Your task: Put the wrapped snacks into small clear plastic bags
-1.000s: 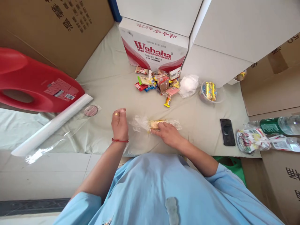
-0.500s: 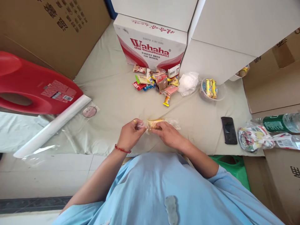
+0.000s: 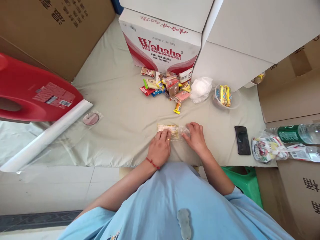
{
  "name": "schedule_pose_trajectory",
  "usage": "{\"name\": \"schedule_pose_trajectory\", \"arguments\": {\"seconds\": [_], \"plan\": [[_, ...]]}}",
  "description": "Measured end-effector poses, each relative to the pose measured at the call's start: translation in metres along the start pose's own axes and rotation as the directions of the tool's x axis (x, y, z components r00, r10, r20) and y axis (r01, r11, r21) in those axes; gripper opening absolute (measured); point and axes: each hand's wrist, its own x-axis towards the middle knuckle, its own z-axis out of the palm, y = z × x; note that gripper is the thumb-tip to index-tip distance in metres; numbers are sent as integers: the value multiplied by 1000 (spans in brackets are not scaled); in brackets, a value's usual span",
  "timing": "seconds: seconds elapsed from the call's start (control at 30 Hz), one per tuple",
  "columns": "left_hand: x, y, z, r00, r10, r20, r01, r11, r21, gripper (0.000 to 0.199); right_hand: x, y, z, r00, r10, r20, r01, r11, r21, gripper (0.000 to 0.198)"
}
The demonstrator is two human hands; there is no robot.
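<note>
On the cloth in front of me lies a yellow snack packet (image 3: 174,128) wrapped in clear plastic film (image 3: 184,131). My left hand (image 3: 160,147), with a red string bracelet at the wrist, rests with outstretched fingers on the left part of the packet. Its thumb is hidden. At the packet's right end, the thumb and fingers of my right hand (image 3: 196,136) curl around the bunched film.
Behind the packet are a pile of small wrapped snacks (image 3: 172,87), a Wahaha carton (image 3: 160,46), a crumpled white bag (image 3: 200,89) and a clear bowl (image 3: 236,100). A film roll (image 3: 47,135) and red jug (image 3: 37,91) stand left; a phone (image 3: 242,140) and bottle (image 3: 297,134) lie right.
My left hand has let go of the film at the left end and now lies on the packet. My right hand has moved from the packet to its right end.
</note>
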Motion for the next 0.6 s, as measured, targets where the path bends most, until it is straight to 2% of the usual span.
{"name": "schedule_pose_trajectory", "arguments": {"seconds": [0.07,0.17,0.23,0.3,0.4,0.47,0.6], "plan": [[1,-3,1,1000,12,3,-12,1000,10,57,0,1,-3,998,-6,58,5,1000,13,24],[0,-5,1,999,28,16,-29,999,32,54,3,-10,-13,993,-6,116,-13,987,161,15],[0,-4,1,999,26,24,-27,999,37,51,8,-26,-17,991,-22,129,-9,970,242,15],[0,-3,1,999,37,33,-38,999,27,47,18,-47,-14,988,-88,129,53,966,253,13],[0,-8,2,997,81,21,-80,997,-19,44,37,-80,2,969,-172,180,152,981,123,17],[-5,-16,1,993,116,-10,-116,991,-65,43,46,-97,14,956,-164,244,172,985,-8,24],[-30,-43,1,981,173,-91,-189,960,-208,52,44,-110,27,925,-200,322,268,946,-184,28]]}}
